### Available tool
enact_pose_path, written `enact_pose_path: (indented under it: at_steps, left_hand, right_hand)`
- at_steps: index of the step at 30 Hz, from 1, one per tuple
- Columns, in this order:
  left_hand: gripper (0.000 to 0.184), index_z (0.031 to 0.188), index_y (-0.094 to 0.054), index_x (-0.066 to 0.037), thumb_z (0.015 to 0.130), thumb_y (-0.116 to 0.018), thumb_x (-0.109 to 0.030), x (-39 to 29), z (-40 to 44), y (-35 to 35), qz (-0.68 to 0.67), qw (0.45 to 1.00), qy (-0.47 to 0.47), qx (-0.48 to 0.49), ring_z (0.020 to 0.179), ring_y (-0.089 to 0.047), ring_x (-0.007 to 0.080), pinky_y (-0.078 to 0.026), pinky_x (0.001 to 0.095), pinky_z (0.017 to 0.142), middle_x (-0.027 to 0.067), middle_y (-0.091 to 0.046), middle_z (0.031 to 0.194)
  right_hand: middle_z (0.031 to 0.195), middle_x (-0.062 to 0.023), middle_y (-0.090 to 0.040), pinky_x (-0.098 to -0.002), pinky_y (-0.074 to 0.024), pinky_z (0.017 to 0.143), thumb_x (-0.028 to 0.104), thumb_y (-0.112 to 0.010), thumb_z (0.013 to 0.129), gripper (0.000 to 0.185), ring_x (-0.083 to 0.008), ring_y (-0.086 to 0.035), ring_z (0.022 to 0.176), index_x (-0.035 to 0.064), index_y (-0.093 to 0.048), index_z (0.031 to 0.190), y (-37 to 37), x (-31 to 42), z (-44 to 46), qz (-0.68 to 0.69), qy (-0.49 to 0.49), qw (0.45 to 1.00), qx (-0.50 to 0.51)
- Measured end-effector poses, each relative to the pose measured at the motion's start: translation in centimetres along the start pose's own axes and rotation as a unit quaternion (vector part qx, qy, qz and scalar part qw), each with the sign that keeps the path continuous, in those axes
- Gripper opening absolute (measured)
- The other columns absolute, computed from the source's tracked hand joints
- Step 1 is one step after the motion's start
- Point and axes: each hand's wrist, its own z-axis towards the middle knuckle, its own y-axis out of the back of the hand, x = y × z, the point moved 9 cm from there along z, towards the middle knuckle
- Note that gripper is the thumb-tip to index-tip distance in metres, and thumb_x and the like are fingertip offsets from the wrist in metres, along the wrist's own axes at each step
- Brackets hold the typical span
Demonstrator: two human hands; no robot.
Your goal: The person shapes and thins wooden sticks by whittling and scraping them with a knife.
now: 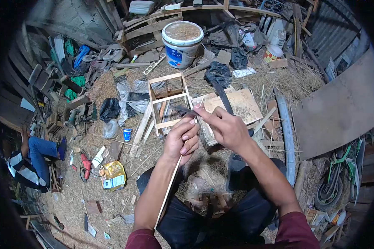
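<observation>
My left hand (182, 139) is closed around a long thin wooden strip (169, 189), which runs down along my left forearm. Just right of it, my right hand (222, 124) is closed with its fingertips at the upper end of the strip. A dark blade (183, 110) shows at the fingertips of both hands; its handle is hidden, and which hand grips it is unclear. Beyond my hands stands a light wooden frame (168, 99) with crossbars. A pale board (239, 103) lies to the right, under a dark flat strip (223, 97).
A white and blue bucket (182, 43) stands at the back. A blue cup (127, 134), a red tool (85, 166) and a yellow packet (113, 176) lie left. Along the right runs a grey pole (285, 137). A person (33, 162) sits at the far left.
</observation>
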Motion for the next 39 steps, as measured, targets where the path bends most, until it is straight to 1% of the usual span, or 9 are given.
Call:
enact_pose_path:
  at_steps: [3,6,9,13,16,18,28,34,39]
  left_hand:
    - [0.032,0.132,-0.05,-0.008,0.102,-0.038,-0.01,-0.2,0.0,-0.6,-0.015,1.0,0.013,0.013,0.032,-0.026,0.004,-0.021,0.0197,0.029,-0.0065,-0.034,0.058]
    - [0.046,0.148,-0.038,-0.009,0.102,-0.037,-0.011,0.1,-1.0,-1.9,0.015,0.999,0.024,0.033,0.033,-0.025,0.0039,-0.023,0.0198,0.031,-0.0066,-0.032,0.059]
    - [0.055,0.156,-0.028,-0.011,0.101,-0.036,-0.01,0.2,-1.4,-2.2,0.036,0.999,0.023,0.033,0.035,-0.025,0.0037,-0.023,0.0195,0.032,-0.0065,-0.031,0.059]
    - [0.057,0.156,-0.029,-0.011,0.099,-0.037,-0.008,-0.2,-0.8,-1.7,0.052,0.998,0.004,0.026,0.037,-0.029,0.0051,-0.026,0.0203,0.034,-0.0052,-0.033,0.06]
    - [0.059,0.156,-0.028,-0.011,0.098,-0.039,-0.009,0.8,-0.3,-1.7,0.044,0.999,0.003,0.03,0.04,-0.034,0.0069,-0.029,0.0207,0.039,-0.004,-0.036,0.061]
    - [0.059,0.156,-0.028,-0.01,0.098,-0.04,-0.01,1.1,-0.3,-2.1,0.061,0.998,0.01,0.033,0.043,-0.036,0.0082,-0.031,0.021,0.042,-0.0022,-0.038,0.063]
    - [0.054,0.153,-0.032,-0.013,0.1,-0.041,-0.012,2.7,0.2,-1.8,0.02,0.999,0.029,0.004,0.036,-0.031,0.0065,-0.026,0.0203,0.032,-0.0018,-0.04,0.062]
    - [0.05,0.152,-0.034,-0.013,0.102,-0.038,-0.01,2.6,0.1,-1.9,0.017,0.999,0.026,0.011,0.033,-0.027,0.0052,-0.024,0.0201,0.03,-0.0043,-0.036,0.059]
    - [0.049,0.151,-0.035,-0.013,0.102,-0.036,-0.008,2.9,-0.1,-1.4,0.017,0.999,0.038,-0.002,0.032,-0.025,0.0041,-0.023,0.0197,0.029,-0.0056,-0.033,0.057]
  right_hand:
    - [0.084,-0.011,-0.055,-0.0421,-0.052,0.053,0.006,-0.062,0.087,0.064,-0.0307,-0.062,0.06,0.0311,-0.051,0.144,-0.2,-0.1,-0.1,-0.035,-0.001,0.999,0.009]
    - [0.087,-0.0137,-0.059,-0.0423,-0.0528,0.058,0.004,-0.06,0.089,0.062,-0.0327,-0.064,0.065,0.028,-0.05,0.145,0.4,-5.4,0.3,-0.127,-0.142,0.982,0.003]
    - [0.09,-0.0156,-0.064,-0.0417,-0.0529,0.062,0.002,-0.056,0.092,0.058,-0.0347,-0.066,0.071,0.0235,-0.049,0.146,3.7,-6.2,0.4,0.014,-0.072,0.989,-0.13]
    - [0.097,-0.0192,-0.067,-0.0446,-0.0525,0.07,0.004,-0.054,0.094,0.049,-0.0392,-0.067,0.083,0.0096,-0.048,0.143,0.9,-2.9,-0.9,0.081,-0.054,0.991,-0.088]
    - [0.105,-0.0244,-0.066,-0.0478,-0.0521,0.076,0.003,-0.052,0.094,0.045,-0.0439,-0.066,0.091,0.0046,-0.048,0.139,0.4,-4.2,-1.6,0.159,-0.175,0.968,-0.081]
    - [0.112,-0.0285,-0.065,-0.0486,-0.0523,0.08,0.002,-0.051,0.094,0.045,-0.0465,-0.065,0.097,0.0026,-0.048,0.138,1.1,-4.2,-1.4,0.166,-0.159,0.967,-0.113]
    - [0.108,-0.0246,-0.067,-0.0448,-0.0551,0.069,0.002,-0.056,0.088,0.055,-0.0407,-0.068,0.087,0.0034,-0.045,0.142,0.2,-2.0,-1.8,0.104,-0.034,0.989,-0.102]
    - [0.094,-0.0234,-0.069,-0.047,-0.0537,0.058,0.009,-0.059,0.086,0.067,-0.0416,-0.067,0.069,0.0052,-0.035,0.148,-1.5,-2.3,-2.1,0.037,-0.121,0.992,-0.003]
    - [0.093,-0.0235,-0.07,-0.05,-0.0543,0.059,0.009,-0.054,0.09,0.056,-0.0417,-0.067,0.067,0.0047,-0.038,0.143,-2.5,-2.5,-2.0,-0.005,-0.134,0.991,0.013]
